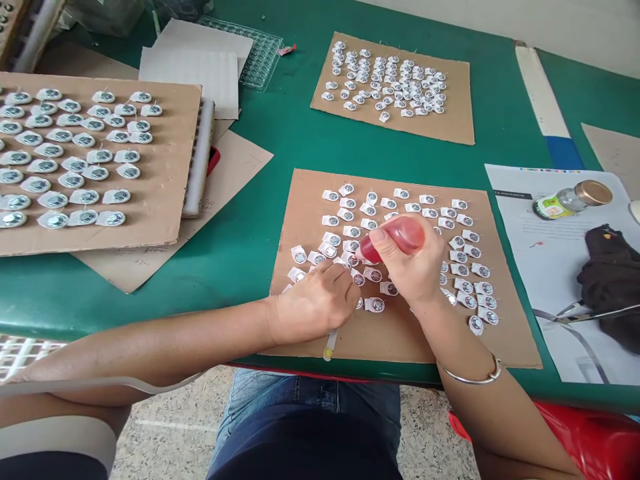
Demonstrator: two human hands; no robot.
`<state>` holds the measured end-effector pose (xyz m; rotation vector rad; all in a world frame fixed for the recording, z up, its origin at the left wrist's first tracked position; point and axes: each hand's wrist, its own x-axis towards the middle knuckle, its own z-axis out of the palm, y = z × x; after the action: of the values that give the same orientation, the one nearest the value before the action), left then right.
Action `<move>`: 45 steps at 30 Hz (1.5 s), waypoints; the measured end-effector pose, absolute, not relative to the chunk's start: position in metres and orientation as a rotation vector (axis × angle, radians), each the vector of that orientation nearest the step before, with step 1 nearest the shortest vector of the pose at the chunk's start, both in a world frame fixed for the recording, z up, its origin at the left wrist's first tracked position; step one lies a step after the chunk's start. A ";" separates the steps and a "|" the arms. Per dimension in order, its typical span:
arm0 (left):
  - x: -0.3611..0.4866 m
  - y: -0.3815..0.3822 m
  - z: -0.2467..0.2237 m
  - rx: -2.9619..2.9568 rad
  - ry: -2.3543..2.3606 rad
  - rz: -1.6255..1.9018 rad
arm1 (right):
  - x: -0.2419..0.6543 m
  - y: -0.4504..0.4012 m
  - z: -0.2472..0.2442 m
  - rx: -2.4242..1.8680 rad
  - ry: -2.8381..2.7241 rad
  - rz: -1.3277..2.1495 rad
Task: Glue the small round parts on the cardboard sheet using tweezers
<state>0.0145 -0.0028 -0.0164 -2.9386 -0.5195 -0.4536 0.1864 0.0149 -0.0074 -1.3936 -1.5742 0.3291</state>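
My right hand [417,263] is closed around a red squeeze bottle [403,237], its narrow tip pointing down and left at the small parts. Close to that tip, my left hand [320,297] is closed on a thin stick [331,343], whose yellowish lower end sticks out below the palm. Whether its fingers also pinch one of the small parts is hidden. Beneath both hands lies a brown cardboard sheet [390,340]. Rows of small white tabs with round silvery discs [375,305] cover it, some hidden by my hands.
At left, a cardboard sheet [165,153] of similar pieces rests on a raised stack. Another loaded cardboard sheet [325,73] lies farther back. On the right are white paper [515,220], a glass jar [573,200], tweezers [595,317] and dark cloth [607,280]. Green covers the table [240,253].
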 end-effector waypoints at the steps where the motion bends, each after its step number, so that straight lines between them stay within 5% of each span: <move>1: 0.014 -0.003 -0.016 -2.938 -0.524 -0.446 | 0.186 0.015 -0.007 -1.391 -1.576 0.327; 45: 0.012 0.000 -0.019 -3.059 -0.699 -0.535 | 0.192 0.014 -0.004 -1.438 -1.605 0.204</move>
<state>0.0124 0.0002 -0.0193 -3.0591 -0.6985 -0.5349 0.1925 0.0142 -0.0041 -1.4379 -1.6049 0.2036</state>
